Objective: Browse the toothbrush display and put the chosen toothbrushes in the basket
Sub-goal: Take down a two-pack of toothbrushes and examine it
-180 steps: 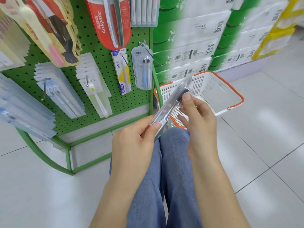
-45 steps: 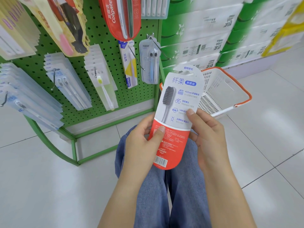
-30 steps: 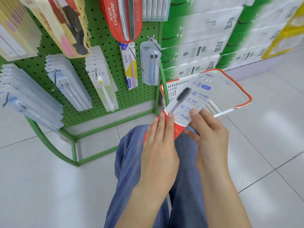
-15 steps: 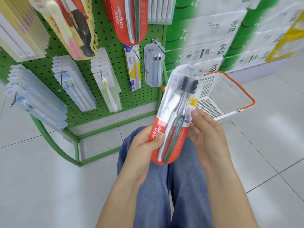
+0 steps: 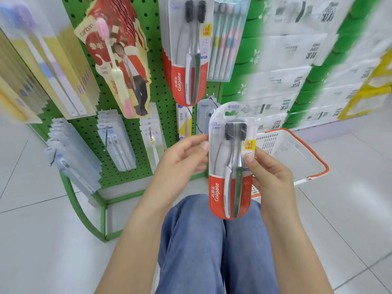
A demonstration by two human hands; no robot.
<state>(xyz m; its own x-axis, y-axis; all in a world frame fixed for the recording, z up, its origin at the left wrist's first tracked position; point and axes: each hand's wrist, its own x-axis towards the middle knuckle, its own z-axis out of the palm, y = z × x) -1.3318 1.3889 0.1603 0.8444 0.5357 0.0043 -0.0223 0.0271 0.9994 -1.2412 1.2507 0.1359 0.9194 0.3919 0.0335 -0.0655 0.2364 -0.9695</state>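
I hold a red-and-clear Colgate two-toothbrush pack (image 5: 230, 166) upright in front of me, its printed front facing me. My right hand (image 5: 270, 177) grips the pack's right edge, thumb on the front. My left hand (image 5: 182, 160) is at the pack's left edge, its fingertips touching it with fingers loosely extended. The white basket with an orange rim (image 5: 297, 153) stands on the floor behind the pack, to the right. The green pegboard display (image 5: 135, 124) hangs full of toothbrush packs, including an identical Colgate pack (image 5: 187, 49) above.
Stacked green-and-white tissue cartons (image 5: 297, 71) fill the back right. The display's green metal frame (image 5: 84, 213) curves down to the tiled floor on the left. My knees in blue jeans (image 5: 212, 240) sit below my hands.
The pack has risen and straightened upright. My left hand slid from gripping its lower left up to touching its upper left edge. The view tilted up, showing more of the display.
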